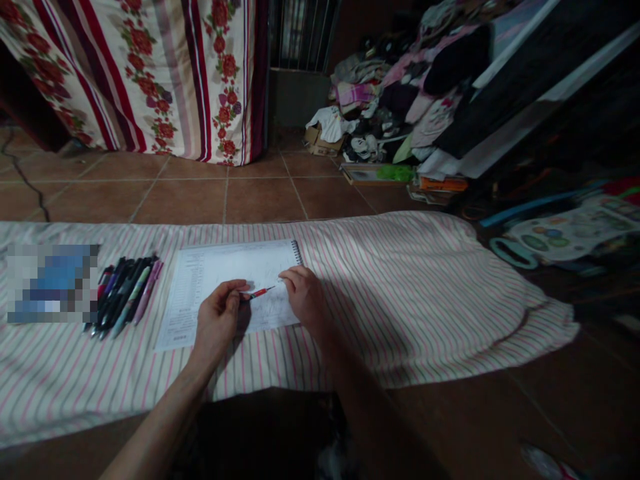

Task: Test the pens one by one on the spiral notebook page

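My left hand [220,308] is closed on a slim red-and-black pen [259,293], held between thumb and fingers above the paper. A thin point sticks out of the pen toward my right hand [304,293]. The fingertips of that right hand are pinched together just beyond the point, apart from it. Something tiny may be between them, too small to name. Under both hands lies a spiral-bound pad [235,263] of white printed sheets, its coil at the upper right corner. Left of the pad, several pens [127,293] lie side by side in a bunch.
A striped cloth [415,287] covers the low surface. At the far left is a blurred-out blue item [55,283]. Beyond are a tiled floor [195,197], a floral curtain [165,80] and a heap of clothes [400,93]. A baby-walker-like plastic object [565,230] stands at right.
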